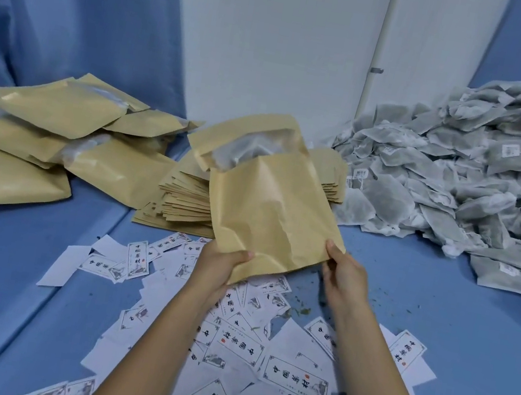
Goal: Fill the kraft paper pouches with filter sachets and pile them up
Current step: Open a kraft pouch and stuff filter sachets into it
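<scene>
Far left, roughly seven filled pouches [37,130] piled loosely. Next, a stack of empty pouches [182,199], half hidden behind one pouch [269,199] (grey sachet [246,149] in its window), gripped by left hand [219,266], pinched at its edge by right hand [345,278]. Below, scattered labels [294,374]. Far right, sachets [462,191] heaped, past counting.

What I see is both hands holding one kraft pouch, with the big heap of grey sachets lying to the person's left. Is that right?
Not quite. The head view shows the heap of grey sachets lying to the person's right; it is the filled pouches that are piled on the left. The rest stands: the left hand and the right hand both hold one kraft pouch.
</scene>
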{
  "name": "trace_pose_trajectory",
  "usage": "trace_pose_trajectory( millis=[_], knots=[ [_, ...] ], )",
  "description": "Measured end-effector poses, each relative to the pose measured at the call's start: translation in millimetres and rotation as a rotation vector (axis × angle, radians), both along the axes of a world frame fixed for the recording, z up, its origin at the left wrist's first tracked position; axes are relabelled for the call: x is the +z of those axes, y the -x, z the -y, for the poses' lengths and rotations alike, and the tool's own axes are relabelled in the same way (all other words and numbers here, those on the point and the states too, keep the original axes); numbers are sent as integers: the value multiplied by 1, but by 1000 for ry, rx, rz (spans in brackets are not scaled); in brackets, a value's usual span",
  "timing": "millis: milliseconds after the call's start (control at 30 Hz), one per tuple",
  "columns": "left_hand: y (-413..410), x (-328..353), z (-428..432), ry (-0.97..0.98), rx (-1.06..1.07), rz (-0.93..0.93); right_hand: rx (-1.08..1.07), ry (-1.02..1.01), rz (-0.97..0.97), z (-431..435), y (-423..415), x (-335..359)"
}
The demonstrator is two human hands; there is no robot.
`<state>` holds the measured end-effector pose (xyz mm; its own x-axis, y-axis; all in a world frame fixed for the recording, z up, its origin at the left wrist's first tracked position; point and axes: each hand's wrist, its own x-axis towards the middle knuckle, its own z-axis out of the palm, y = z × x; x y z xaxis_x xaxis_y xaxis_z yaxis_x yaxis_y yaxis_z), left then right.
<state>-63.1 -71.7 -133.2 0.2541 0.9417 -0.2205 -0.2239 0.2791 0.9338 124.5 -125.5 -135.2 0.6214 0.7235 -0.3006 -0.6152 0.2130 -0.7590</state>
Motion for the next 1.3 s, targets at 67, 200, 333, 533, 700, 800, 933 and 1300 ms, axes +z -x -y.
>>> trace_pose_trajectory(
  millis=[67,200,333,533,700,800,933,1300],
  knots=[
    [0,-2,-1,1,-8,34,-54,43,40,0,3,-1],
    [0,-4,0,7,-6,81,-45,57,77,4,9,-2],
    [1,-5,1,30,-5,156,56,43,116,6,17,1],
    [-1,-1,7,41,-18,131,11,90,126,4,15,-1],
    [-2,-1,8,34,-24,100,-4,105,146,4,17,0],
    [-3,-1,9,88,-63,126,-25,124,154,4,13,-1],
    [-5,-2,13,129,-131,160,59,79,84,3,15,-1],
    [-5,1,12,124,-26,64,-3,121,171,5,20,-5]
  ],
)
